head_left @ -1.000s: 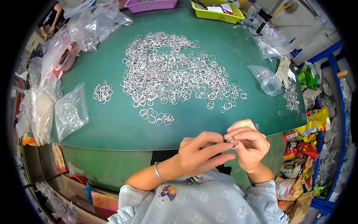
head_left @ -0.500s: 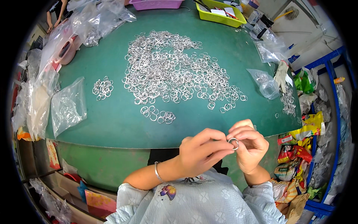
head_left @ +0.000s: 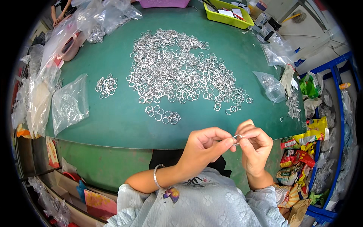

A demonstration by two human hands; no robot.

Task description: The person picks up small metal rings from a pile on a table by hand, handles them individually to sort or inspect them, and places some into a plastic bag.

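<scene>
Between my two hands, just over the table's near edge, is one small silver metal ring (head_left: 236, 137). My left hand (head_left: 208, 145) pinches its left side between thumb and fingers. The thumb and fingers of my right hand (head_left: 255, 145) grip its other side. The ring is tilted, and the fingertips cover part of it. Beyond my hands a wide heap of similar silver rings (head_left: 177, 70) is spread across the green table (head_left: 113, 128). A small cluster of rings (head_left: 162, 114) lies at the heap's near side, and another pile (head_left: 106, 86) sits to the left.
Clear plastic bags (head_left: 70, 104) line the left side. At the back stand a purple bin (head_left: 162, 3) and a yellow-green tray (head_left: 228, 15) of tools. A bag of rings (head_left: 270, 87) and a glove (head_left: 287, 79) lie at right. Another person's hands (head_left: 58, 19) show far left.
The ring has turned from facing up to a more edge-on tilt. My left thumb and fingers have shifted their hold on it. The whole view has moved slightly.
</scene>
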